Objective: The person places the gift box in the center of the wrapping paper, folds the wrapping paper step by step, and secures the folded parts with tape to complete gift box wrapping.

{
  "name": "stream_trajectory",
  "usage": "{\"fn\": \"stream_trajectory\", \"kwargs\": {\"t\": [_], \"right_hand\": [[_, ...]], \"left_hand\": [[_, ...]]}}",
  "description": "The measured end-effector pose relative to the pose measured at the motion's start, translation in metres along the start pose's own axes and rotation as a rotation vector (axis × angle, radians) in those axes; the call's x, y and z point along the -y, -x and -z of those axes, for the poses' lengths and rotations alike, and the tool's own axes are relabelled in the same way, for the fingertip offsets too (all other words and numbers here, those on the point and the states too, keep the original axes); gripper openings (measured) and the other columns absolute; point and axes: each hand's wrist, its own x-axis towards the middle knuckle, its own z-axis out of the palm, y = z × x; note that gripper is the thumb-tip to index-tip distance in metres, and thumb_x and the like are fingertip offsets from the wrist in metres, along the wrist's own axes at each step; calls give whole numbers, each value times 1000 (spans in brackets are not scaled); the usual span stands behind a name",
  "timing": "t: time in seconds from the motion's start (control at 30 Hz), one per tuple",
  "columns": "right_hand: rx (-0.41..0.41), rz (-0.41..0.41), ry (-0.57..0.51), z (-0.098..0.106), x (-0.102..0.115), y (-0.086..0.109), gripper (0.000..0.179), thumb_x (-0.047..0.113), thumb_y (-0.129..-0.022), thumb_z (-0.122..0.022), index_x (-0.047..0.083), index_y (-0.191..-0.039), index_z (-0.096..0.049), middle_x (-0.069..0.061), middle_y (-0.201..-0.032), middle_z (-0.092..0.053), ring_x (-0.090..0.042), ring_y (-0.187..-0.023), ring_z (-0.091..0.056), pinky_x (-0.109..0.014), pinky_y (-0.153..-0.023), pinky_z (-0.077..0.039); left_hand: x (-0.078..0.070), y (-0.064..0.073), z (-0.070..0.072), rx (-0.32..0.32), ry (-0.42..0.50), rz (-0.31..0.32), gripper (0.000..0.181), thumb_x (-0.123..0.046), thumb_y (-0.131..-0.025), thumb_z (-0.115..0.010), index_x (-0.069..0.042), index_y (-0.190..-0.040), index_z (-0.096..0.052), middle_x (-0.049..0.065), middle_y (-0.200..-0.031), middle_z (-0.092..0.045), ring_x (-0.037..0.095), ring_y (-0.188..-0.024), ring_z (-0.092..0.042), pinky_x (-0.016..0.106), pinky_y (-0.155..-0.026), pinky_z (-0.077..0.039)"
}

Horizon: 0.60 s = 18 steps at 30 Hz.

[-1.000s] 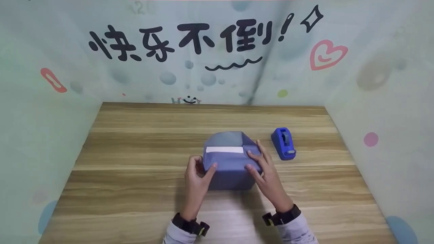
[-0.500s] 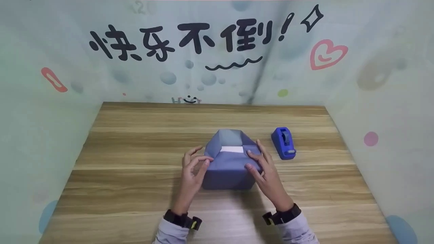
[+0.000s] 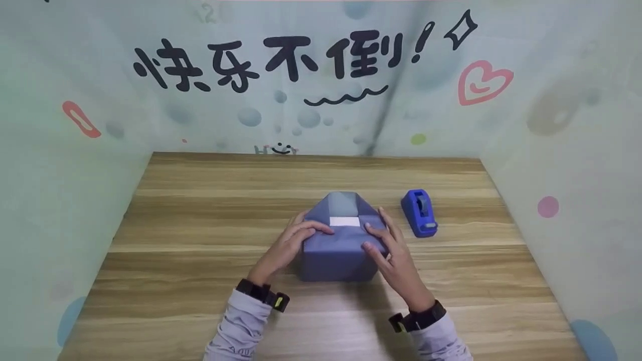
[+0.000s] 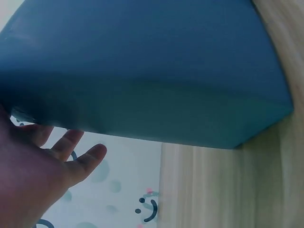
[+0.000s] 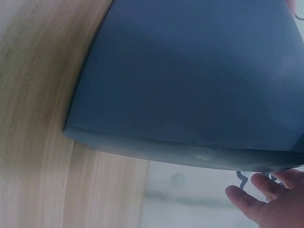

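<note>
A box wrapped in blue-grey paper (image 3: pixel 338 265) stands on the table, its paper partly folded in at the top. Slanted folds rise at the left and right, and a strip of white shows between them. My left hand (image 3: pixel 286 245) lies over the top left corner, straight fingers pressing the folded paper. In the left wrist view, several fingers (image 4: pixel 88 161) of that hand spread past the box's edge. My right hand (image 3: pixel 396 255) holds the top right corner, thumb and a finger on the top and another finger along the far right side.
A blue tape dispenser (image 3: pixel 420 213) stands on the wooden table (image 3: pixel 200 215), behind and to the right of the box. Printed cloth walls (image 3: pixel 225 115) close in the table at the back and both sides.
My left hand let go of the near left edge, folded the left side of the paper inward, and now reaches farther over the top. The right hand has stayed in place.
</note>
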Motion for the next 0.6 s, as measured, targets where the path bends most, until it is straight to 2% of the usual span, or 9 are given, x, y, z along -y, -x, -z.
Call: {"fn": "stream_trajectory", "kwargs": {"t": [0.1, 0.2, 0.33, 0.4, 0.5, 0.6], "right_hand": [[1, -4, 1, -1, 1, -1, 37, 3, -85, -64, 5, -122, -60, -20, -149, -29, -39, -137, -25, -56, -108, -26], [0, -7, -7, -1, 1, -1, 37, 1, -84, -64, 2, -120, -60, -24, -148, -29, -42, -137, -25, -58, -108, -25], [0, 2, 2, 0, -1, 0, 37, 6, -85, -65, 8, -121, -61, -18, -149, -31, -38, -137, -26, -54, -108, -26], [1, 10, 5, 0, -2, 0, 37, 10, -86, -65, 13, -123, -61, -14, -150, -31, -34, -138, -27, -53, -109, -26], [-6, 31, -1, 1, -3, 0, 37, 13, -87, -65, 17, -123, -61, -12, -150, -32, -33, -138, -27, -53, -108, -27], [-16, 43, -5, 1, -2, -1, 37, 13, -87, -65, 18, -123, -61, -13, -149, -33, -33, -138, -28, -54, -108, -27]], "left_hand": [[-3, -7, 4, 66, -2, 41, 32, -17, -95, -38, -21, -103, -70, 7, -151, -23, 28, -141, -14, 58, -111, -10], [-7, -14, 9, 126, -22, 57, 30, -17, -94, -42, -23, -103, -69, 4, -151, -23, 26, -141, -15, 57, -111, -12], [-8, -18, 15, 206, -53, 46, 29, -18, -95, -44, -27, -111, -66, 1, -150, -24, 24, -140, -16, 55, -110, -16], [-7, -19, 17, 225, -66, 33, 27, -21, -96, -45, -28, -114, -64, 1, -151, -23, 24, -140, -16, 56, -110, -17], [-4, -17, 18, 186, -48, -24, 27, -22, -94, -52, -22, -120, -60, 4, -150, -24, 26, -140, -18, 57, -110, -17], [-2, -15, 14, 60, 22, -68, 36, -18, -89, -62, -15, -123, -52, 7, -143, -35, 27, -135, -30, 53, -110, -23]]}}
